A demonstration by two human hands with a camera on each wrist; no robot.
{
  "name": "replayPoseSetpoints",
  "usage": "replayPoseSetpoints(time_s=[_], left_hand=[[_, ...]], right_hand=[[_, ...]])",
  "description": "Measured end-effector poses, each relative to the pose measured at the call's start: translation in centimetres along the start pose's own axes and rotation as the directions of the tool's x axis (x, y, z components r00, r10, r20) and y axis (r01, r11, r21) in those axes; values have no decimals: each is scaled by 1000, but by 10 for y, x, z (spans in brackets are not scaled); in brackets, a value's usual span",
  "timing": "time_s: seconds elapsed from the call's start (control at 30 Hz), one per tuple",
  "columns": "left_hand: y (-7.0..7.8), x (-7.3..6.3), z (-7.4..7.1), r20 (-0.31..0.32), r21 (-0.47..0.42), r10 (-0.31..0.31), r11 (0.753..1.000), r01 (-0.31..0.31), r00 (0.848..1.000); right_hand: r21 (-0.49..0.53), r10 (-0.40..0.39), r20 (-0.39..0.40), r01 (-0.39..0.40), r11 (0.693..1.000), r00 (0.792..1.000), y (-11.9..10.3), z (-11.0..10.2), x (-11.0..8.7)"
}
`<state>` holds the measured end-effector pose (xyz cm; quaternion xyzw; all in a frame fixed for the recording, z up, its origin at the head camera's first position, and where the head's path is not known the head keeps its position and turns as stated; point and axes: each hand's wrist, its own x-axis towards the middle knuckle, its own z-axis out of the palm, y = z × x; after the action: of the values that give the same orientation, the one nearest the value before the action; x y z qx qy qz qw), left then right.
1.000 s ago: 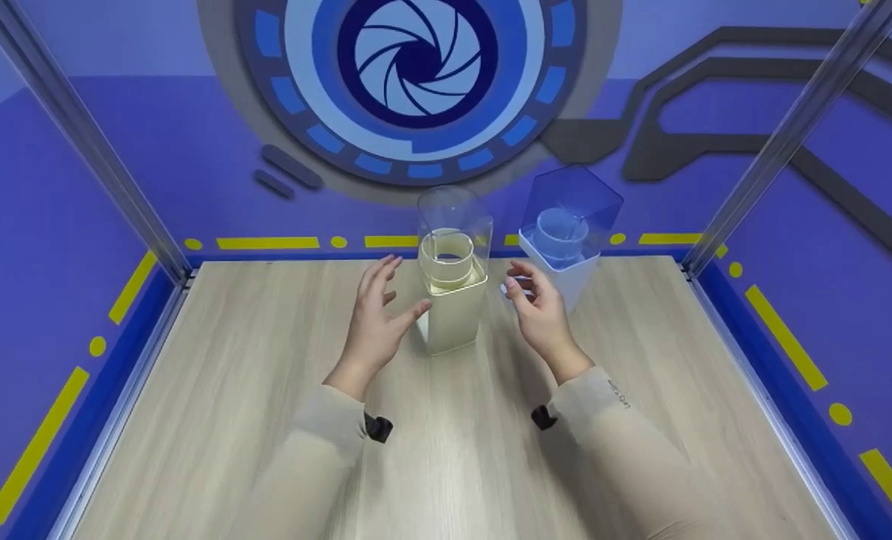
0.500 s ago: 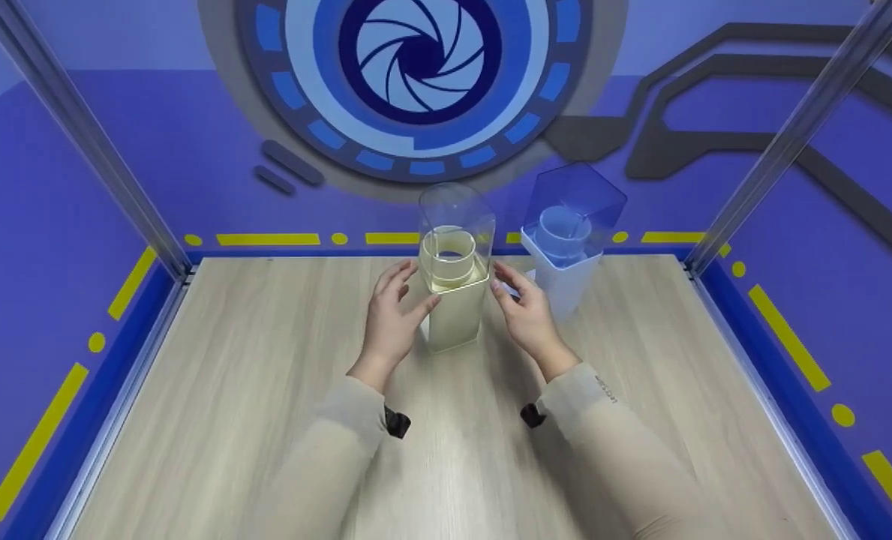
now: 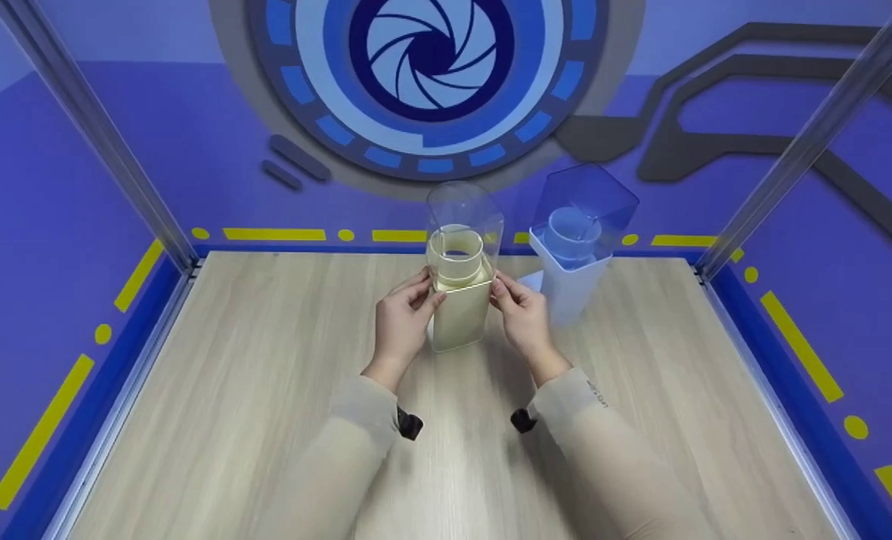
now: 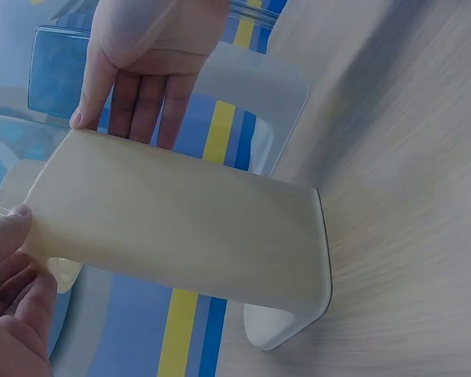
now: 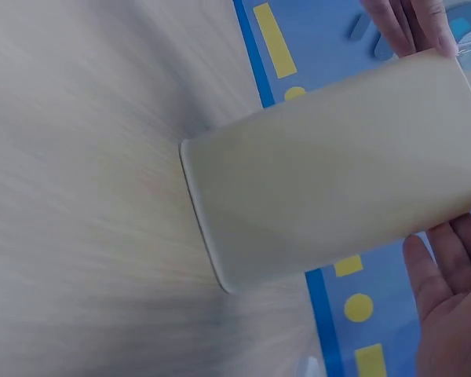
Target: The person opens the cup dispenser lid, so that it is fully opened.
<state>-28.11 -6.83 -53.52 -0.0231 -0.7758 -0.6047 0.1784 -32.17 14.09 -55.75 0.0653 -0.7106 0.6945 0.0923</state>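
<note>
- Front container: pale cream-yellow, plain; collar same cream; hood clear, colourless.
- Rear container: bluish-white body, light-blue collar, see-through blue hood.
- Tabletop: light beige, streaky wood grain.
- Back wall: blue-violet, paler blue up top; yellow dashes and dots along bottom.
- Emblem: pale-blue swirl blades, navy ring, blue bands, grey outer ring.
- Angular wall motif: dark grey.
- Sleeves: plain beige, small dark lettering on right cuff.
- Wrist devices: black.
- Frame posts: silver-grey.
</note>
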Motion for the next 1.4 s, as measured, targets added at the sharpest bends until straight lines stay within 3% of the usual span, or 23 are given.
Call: replayPoseSetpoints(time_s=[0.2, 0.43, 0.73, 0.97, 1.17, 1.4], left_hand=[[1, -3, -2, -1, 11, 25, 1000, -25, 1000], [-1, -6, -5, 15, 29, -14, 999, 13, 1000], [1, -16, -2, -102, 14, -38, 999, 40, 994], [8, -25, 6, -69, 11, -56, 998, 57, 996], [5, -31, 16, -74, 163, -81, 982, 92, 994], [6, -29, 20, -85, 188, -103, 975, 118, 991]], right_hand=[[52, 12, -36, -10, 999, 999, 1, 6, -5], [101, 52, -68, -45, 994, 996, 4, 10, -20], [124, 42, -149, -24, 992, 988, 6, 21, -39], [130, 21, -192, 4, 991, 981, 10, 27, -49], [130, -49, -122, 65, 989, 991, 12, 35, -68], [216, -83, -20, 85, 973, 996, 13, 40, -87]])
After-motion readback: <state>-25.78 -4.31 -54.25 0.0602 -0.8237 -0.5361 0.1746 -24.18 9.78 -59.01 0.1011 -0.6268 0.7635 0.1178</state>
